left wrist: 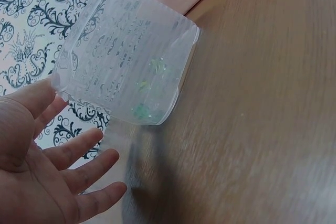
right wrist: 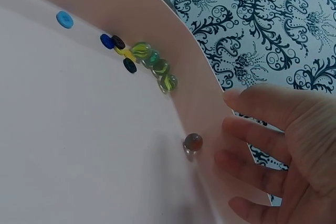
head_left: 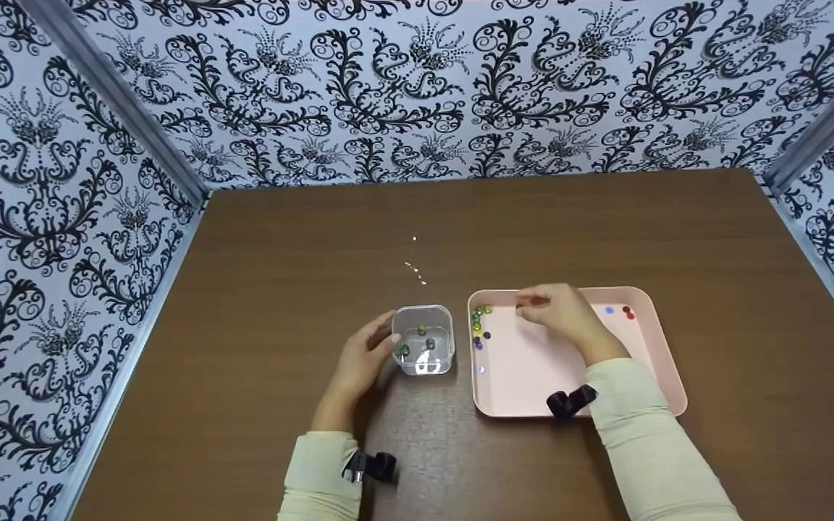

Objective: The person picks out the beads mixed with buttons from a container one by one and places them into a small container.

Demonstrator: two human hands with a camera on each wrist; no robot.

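A clear plastic container (head_left: pixel 423 339) with three marbles (head_left: pixel 429 344) inside stands on the table. My left hand (head_left: pixel 360 362) pinches its left rim between thumb and index finger, while the other fingers (left wrist: pixel 89 174) are spread apart. Over the far edge of a pink tray (head_left: pixel 525 383) hovers my right hand (head_left: pixel 560 312), fingers loosely bent and holding nothing. A brownish-red marble (right wrist: pixel 193 142) lies by the tray wall, just off those fingertips. Several green-yellow marbles (right wrist: pixel 161 67) line the tray's far left corner, beside yellow, dark and blue buttons (right wrist: pixel 107 41).
Two red buttons (head_left: pixel 628 312) and a light blue button (head_left: pixel 609 310) lie at the tray's far right. Another light blue button (right wrist: pixel 65 19) rests near its left wall. Patterned panels (head_left: pixel 417 94) border the brown table (head_left: pixel 301 239) at the back and sides.
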